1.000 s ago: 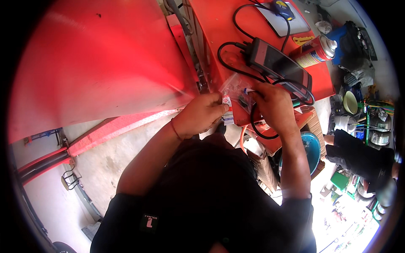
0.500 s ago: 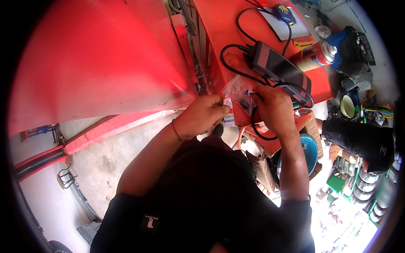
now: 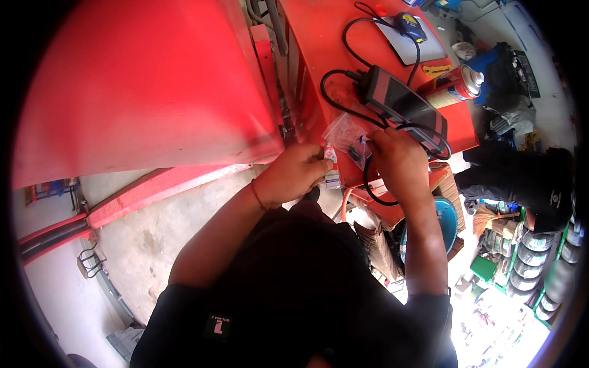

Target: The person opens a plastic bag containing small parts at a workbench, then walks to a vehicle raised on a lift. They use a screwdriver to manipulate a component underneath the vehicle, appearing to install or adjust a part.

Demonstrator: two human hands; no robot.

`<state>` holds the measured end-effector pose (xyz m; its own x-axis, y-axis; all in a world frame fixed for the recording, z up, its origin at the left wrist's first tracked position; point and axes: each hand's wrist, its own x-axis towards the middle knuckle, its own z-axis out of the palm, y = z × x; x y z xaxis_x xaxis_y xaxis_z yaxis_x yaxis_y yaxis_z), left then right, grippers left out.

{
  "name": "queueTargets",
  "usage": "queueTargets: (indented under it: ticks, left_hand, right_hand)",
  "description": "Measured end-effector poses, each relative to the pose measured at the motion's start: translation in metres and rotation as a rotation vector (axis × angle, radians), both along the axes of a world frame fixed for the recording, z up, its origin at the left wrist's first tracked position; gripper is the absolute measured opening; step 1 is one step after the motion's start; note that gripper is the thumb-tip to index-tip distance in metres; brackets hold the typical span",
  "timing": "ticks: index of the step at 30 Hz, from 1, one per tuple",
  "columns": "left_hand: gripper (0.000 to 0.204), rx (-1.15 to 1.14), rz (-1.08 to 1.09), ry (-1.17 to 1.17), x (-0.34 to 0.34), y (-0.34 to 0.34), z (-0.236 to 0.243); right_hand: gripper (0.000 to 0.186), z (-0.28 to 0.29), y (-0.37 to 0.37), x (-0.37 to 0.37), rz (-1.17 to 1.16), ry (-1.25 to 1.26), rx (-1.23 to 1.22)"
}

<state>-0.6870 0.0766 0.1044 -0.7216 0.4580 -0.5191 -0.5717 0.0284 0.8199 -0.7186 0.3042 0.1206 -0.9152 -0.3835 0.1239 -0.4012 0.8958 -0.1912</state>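
My left hand [image 3: 289, 174] pinches a small red-and-white tube or packet [image 3: 331, 176] at the red table's near edge. Just right of it, my right hand [image 3: 399, 164] is closed on a small white-and-blue piece at a clear plastic bag [image 3: 346, 134]; dark small items show inside the bag. A black cable [image 3: 367, 183] loops beside my right hand. Beyond my hands lie a black handheld device with a screen [image 3: 399, 101], a red spray can [image 3: 451, 88] and a yellow cutter [image 3: 434, 70].
The red table [image 3: 313, 37] also holds a silver slab [image 3: 426, 52] and a blue-yellow gadget [image 3: 410, 27]. A large red panel [image 3: 141, 80] fills the upper left. Right are a blue basin [image 3: 448, 224], stacked tyres [image 3: 531, 257] and another person in dark clothing [image 3: 521, 184].
The other person at the right has moved farther up the view, uncovering more stacked tyres. My hands stay on the same small items and appear slightly lower in the picture.
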Motion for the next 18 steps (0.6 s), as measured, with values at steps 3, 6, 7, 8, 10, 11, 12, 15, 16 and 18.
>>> queueTargets:
  ticks: [3,6,7,8,10,11,12,15,16,18]
  left_hand:
    - [0.017,0.008,0.015,0.005,0.001,-0.002,0.0]
    - [0.017,0.013,0.02,-0.016,0.002,-0.003,0.002]
    - [0.018,0.014,0.02,-0.028,0.002,-0.004,0.003]
    - [0.018,0.018,0.019,-0.035,0.002,-0.004,0.001]
    - [0.018,0.025,0.016,-0.05,0.005,-0.004,-0.002]
    - [0.018,0.024,0.014,-0.047,0.005,-0.004,-0.003]
    - [0.018,0.023,0.013,-0.044,0.006,-0.004,-0.003]
    - [0.018,0.012,0.002,-0.033,0.007,-0.005,-0.002]
    - [0.018,0.007,-0.003,-0.03,0.008,-0.005,-0.002]
    - [0.019,0.041,0.011,-0.039,0.009,-0.005,-0.006]
  right_hand:
    - [0.009,0.009,-0.001,0.004,-0.007,0.033,0.009]
    - [0.012,0.011,-0.004,0.005,-0.019,0.056,-0.035]
    - [0.013,0.011,-0.004,0.005,-0.023,0.056,-0.053]
    - [0.013,0.01,-0.004,0.005,-0.026,0.056,-0.072]
    - [0.013,0.006,-0.004,0.005,-0.025,0.055,-0.114]
    - [0.012,0.002,-0.003,0.005,-0.02,0.055,-0.137]
    - [0.011,0.0,-0.003,0.005,-0.015,0.055,-0.161]
    - [0.009,-0.002,-0.003,0.004,-0.032,0.018,-0.077]
    - [0.009,-0.002,-0.003,0.004,-0.033,0.013,-0.069]
    - [0.007,-0.002,-0.003,0.004,-0.035,0.002,-0.054]
